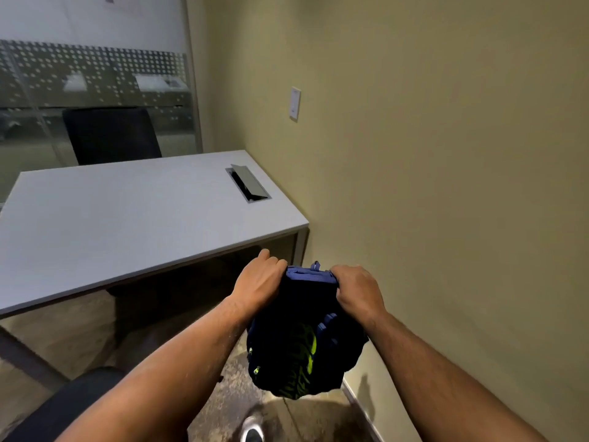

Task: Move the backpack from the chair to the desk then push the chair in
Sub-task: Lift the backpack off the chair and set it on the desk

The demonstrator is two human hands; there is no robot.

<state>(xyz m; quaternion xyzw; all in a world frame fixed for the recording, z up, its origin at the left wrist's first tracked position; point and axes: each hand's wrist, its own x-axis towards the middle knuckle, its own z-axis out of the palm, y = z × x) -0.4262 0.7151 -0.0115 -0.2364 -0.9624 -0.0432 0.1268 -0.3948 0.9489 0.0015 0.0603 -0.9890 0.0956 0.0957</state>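
Straight ahead, a plain beige wall [430, 154] fills the right side, with a white switch plate [295, 103] fixed on it. Left of it stands the pale grey bench [111, 224], its top bare apart from a metal cable hatch [248, 184] with its lid tilted up, set near the wall end. A dark chair [111, 135] sits behind the far edge of the bench, in front of a dotted glass partition [89, 74]. Part of another dark chair [67, 406] shows at the lower left, beneath the left forearm. The backpack [302, 342], dark navy with yellow-green markings, hangs in the air above the floor, near the bench's front corner and not touching it. The left hand [258, 282] and right hand [358, 290] each have their grip closed tight on the backpack's top edge, one at either end of it.
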